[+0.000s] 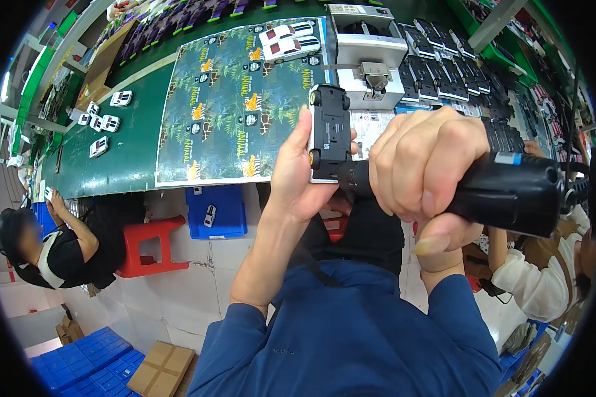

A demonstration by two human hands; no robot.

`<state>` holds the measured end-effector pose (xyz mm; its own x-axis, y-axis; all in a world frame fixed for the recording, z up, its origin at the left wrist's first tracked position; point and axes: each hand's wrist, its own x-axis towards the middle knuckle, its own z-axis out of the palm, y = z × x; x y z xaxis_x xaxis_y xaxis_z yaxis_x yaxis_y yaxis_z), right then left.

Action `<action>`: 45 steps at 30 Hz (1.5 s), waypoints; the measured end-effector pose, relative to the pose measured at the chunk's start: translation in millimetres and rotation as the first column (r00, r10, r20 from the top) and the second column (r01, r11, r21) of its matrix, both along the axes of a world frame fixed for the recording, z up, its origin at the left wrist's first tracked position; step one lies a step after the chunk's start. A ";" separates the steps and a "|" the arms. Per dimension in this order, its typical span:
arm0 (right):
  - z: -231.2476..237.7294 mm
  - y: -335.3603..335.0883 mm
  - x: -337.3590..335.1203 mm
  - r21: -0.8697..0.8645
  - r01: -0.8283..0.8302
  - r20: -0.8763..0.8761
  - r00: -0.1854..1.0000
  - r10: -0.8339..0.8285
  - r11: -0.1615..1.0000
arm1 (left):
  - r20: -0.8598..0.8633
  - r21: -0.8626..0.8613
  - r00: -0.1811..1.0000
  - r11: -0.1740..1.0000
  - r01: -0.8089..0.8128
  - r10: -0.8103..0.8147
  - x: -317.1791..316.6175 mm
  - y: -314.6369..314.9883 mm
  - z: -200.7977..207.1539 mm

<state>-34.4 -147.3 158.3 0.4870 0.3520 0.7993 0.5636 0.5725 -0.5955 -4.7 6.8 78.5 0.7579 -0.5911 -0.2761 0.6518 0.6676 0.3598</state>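
My left hand (297, 175) holds a small toy car (329, 130) upside down, its black underside and wheels facing me. My right hand (425, 162) is wrapped around a black electric screwdriver (510, 192), whose tip meets the rear of the car's underside. Both hands are raised above the near edge of a green worktable (136, 142).
A printed sheet with leaf patterns (235, 99) lies on the table, two white toy cars (288, 41) at its far end. A grey machine (367, 46) and rows of black car chassis (444, 63) stand right. Co-workers sit at left (59, 251) and right (543, 278). A red stool (149, 245) and blue crate (218, 212) are below.
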 end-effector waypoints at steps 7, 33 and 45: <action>-12.0 2.1 13.5 0.038 -0.008 0.025 1.000 0.007 0.999 | -0.069 0.014 0.998 1.000 -0.006 0.007 2.4 -1.4 -8.2; -54.8 -32.9 5.1 -0.159 0.468 -0.341 0.800 -0.493 0.870 | 0.157 0.232 0.858 -0.827 -0.513 -0.489 204.8 443.8 -71.1; -45.2 -40.2 -4.8 -0.235 0.504 -0.446 0.704 -0.552 0.831 | 0.307 0.142 0.937 -0.966 -0.218 -0.166 254.3 498.6 -92.3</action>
<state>-39.2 -187.5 113.2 0.9203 -0.0239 0.3905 0.3871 0.2001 -0.9000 249.7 505.4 -13.8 0.7639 0.4999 0.4082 0.5634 -0.8250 -0.0439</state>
